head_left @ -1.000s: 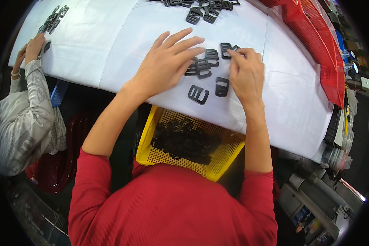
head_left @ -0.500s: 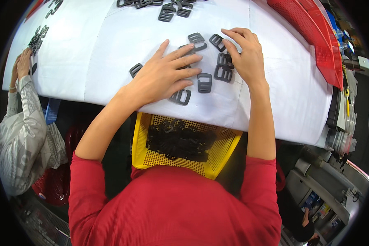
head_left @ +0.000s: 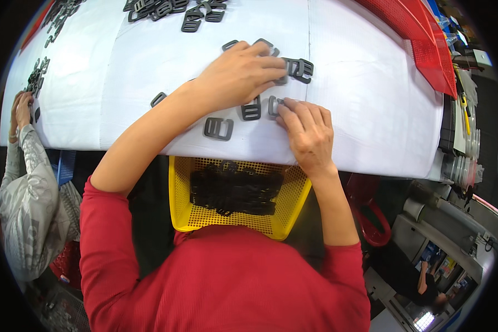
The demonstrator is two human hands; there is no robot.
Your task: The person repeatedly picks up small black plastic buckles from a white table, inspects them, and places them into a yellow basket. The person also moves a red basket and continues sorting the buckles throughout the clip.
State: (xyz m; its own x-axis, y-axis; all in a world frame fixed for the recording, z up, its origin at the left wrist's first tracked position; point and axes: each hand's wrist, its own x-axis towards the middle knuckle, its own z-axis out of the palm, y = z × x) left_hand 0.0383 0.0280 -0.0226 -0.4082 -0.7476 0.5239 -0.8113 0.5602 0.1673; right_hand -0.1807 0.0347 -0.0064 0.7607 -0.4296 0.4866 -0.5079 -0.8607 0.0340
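Note:
Dark grey plastic strap buckles lie loose on the white-covered table. My left hand (head_left: pixel 240 72) reaches over several of them, its fingers stretched out and slightly bent. Its fingertips are beside a pair of overlapping buckles (head_left: pixel 301 69), and it partly hides others. Closer to me, my right hand (head_left: pixel 310 130) is closed, thumb and fingers pinching the edge of one buckle (head_left: pixel 272 106) at the table surface. Between the hands is another buckle (head_left: pixel 251 110), partly under my left hand. One buckle (head_left: pixel 218 128) lies flat near the front edge, and a further one (head_left: pixel 158 99) sits left of my forearm.
A yellow perforated basket (head_left: pixel 178 213) below the table edge holds a mass of black pieces. A pile of buckles (head_left: pixel 160 8) is at the far side. Red perforated trays (head_left: pixel 426 52) stand at the right. At the far left, a co-worker's hands (head_left: pixel 22 110) handle dark pieces.
My left hand has moved farther in, over the upper buckles. My right hand has come down toward me and now pinches a buckle. The view has shifted slightly.

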